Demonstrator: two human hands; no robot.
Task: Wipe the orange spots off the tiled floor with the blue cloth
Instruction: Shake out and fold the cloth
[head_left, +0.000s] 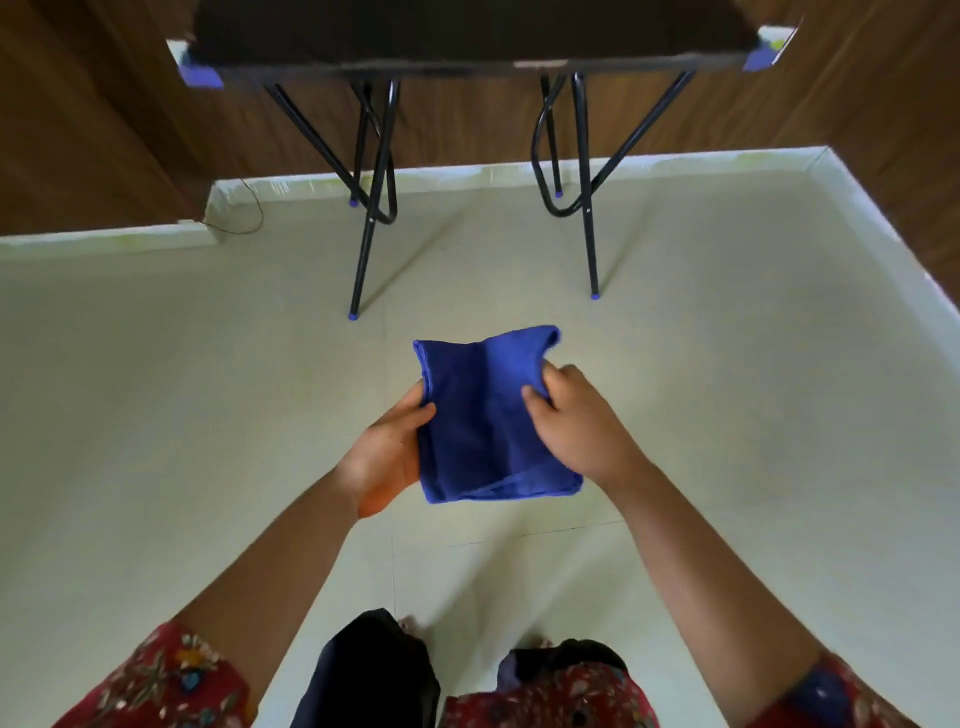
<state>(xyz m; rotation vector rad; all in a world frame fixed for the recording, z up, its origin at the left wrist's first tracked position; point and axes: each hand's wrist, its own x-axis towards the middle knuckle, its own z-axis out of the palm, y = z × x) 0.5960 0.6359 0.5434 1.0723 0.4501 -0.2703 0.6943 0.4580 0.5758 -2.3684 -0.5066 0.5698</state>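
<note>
**Blue cloth (488, 415) gripped in both hands above pale tiles**

You hold the blue cloth, a soft folded rectangle, in the air in front of you, over the cream tiled floor (727, 389). Your left hand (387, 452) grips its left edge, thumb on top, the fingers hidden beneath the fabric. Your right hand (576, 421) pinches the right edge, fingers curled into the fold.

Just beyond the cloth stands a dark-topped folding table (467, 36) on thin black metal legs (363, 260) with blue tips. Its two near legs are planted on the tiles ahead, one to either side of the cloth. A thin dark wire (254, 218) loops by the white skirting (675, 158) at the left, where brown wood-grain wall panels (78, 130) step out in a corner.

The table top is cut off by the upper edge of the frame, and its far legs blur together. Your red floral sleeves (156, 680) and dark trousers (374, 670) fill the bottom edge; only toes (410, 623) show under them. Open tile spreads left and right of you, bounded by skirting at the back and along the right side.
</note>
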